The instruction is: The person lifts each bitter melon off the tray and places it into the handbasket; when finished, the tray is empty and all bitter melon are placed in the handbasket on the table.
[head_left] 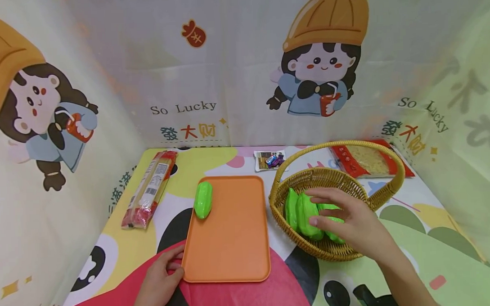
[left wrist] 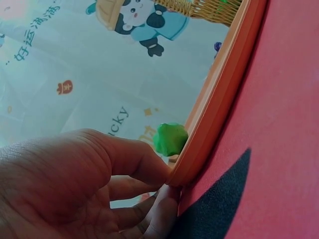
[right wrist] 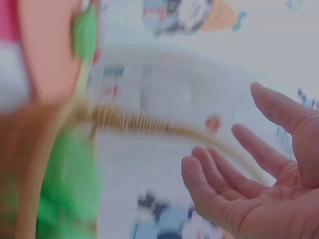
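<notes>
An orange tray [head_left: 231, 234] lies on the table, with one ridged green star fruit [head_left: 203, 200] along its left rim. My left hand [head_left: 160, 275] is at the tray's lower left edge; in the left wrist view thumb and fingers meet on the rim and pinch it. To the right stands a wicker basket [head_left: 331, 177] with several more green star fruits [head_left: 308, 216] inside. Above its right side hovers my right hand [head_left: 352, 217], fingers spread and slightly bent. The right wrist view, blurred at the basket, shows the palm of this hand [right wrist: 259, 199] with nothing in it.
The basket's tall handle [head_left: 338, 144] arches over its far side. A long red-and-clear pack [head_left: 151, 190] lies left of the tray. A small snack packet [head_left: 269, 161] and a flat red pack [head_left: 367, 160] lie at the back. Printed cloth walls [head_left: 242, 81] enclose the table.
</notes>
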`<act>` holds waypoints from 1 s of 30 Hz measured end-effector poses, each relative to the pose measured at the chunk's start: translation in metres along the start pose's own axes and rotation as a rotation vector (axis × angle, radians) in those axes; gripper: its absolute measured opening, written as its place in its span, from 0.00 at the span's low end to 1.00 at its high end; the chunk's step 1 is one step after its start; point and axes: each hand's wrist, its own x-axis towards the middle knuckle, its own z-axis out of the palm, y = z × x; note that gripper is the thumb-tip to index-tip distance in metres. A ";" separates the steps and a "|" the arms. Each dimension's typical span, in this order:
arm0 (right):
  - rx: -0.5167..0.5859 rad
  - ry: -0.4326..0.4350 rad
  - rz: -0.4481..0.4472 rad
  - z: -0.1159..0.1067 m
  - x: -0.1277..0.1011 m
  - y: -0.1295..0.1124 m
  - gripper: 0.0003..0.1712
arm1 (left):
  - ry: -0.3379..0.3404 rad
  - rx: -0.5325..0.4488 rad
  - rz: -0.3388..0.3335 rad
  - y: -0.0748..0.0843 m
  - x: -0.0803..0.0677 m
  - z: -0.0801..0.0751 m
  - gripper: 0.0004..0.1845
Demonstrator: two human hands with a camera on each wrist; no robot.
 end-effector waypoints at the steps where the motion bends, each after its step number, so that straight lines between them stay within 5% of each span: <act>1: 0.029 -0.013 -0.022 0.008 0.003 -0.005 0.29 | -0.002 0.002 0.000 0.000 0.000 0.000 0.28; 10: 0.227 -0.137 -0.053 0.093 0.053 -0.021 0.31 | 0.015 -0.013 0.023 0.002 -0.002 -0.002 0.28; 15: 0.237 -0.139 -0.015 0.131 0.089 -0.015 0.31 | 0.009 -0.021 0.028 0.000 -0.002 -0.002 0.28; 23: 0.371 -0.157 0.124 0.176 0.142 0.010 0.29 | 0.019 -0.033 0.041 -0.002 -0.003 -0.001 0.28; 30: 0.350 -0.165 0.105 0.203 0.167 0.033 0.30 | 0.000 -0.030 0.015 0.000 -0.002 0.000 0.28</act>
